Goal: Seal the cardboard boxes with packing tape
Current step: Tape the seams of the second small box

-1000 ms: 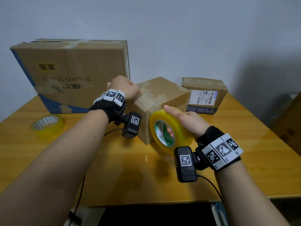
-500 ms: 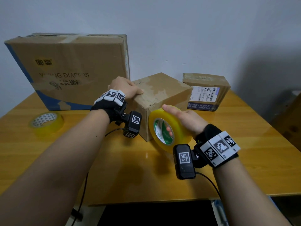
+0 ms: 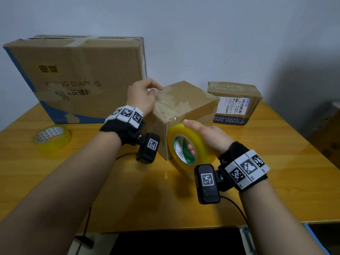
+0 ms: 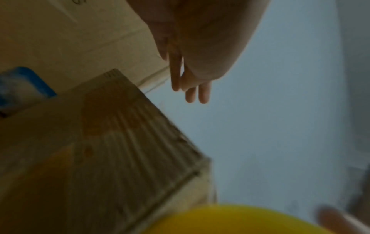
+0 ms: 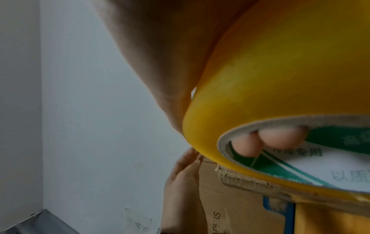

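A small cardboard box (image 3: 185, 105) with old tape on its top stands at the table's middle. My left hand (image 3: 147, 94) hovers at the box's top left edge; in the left wrist view its fingers (image 4: 192, 90) are straight and hold nothing, just off the box (image 4: 120, 150). My right hand (image 3: 195, 133) grips a yellow tape roll (image 3: 189, 146) upright against the box's near corner, thumb on the rim. Its fingertips (image 5: 280, 139) curl inside the roll's (image 5: 280, 79) core. No strip of pulled-out tape is visible.
A large diaper carton (image 3: 79, 80) stands at the back left against the wall. A small labelled parcel (image 3: 237, 103) lies at the back right. A second tape roll (image 3: 53, 138) lies flat on the left of the wooden table (image 3: 276, 162). The table's front edge is close below my forearms.
My left hand has lifted off the small box's top and its fingers have straightened. My right hand keeps the tape roll at the box's near corner.
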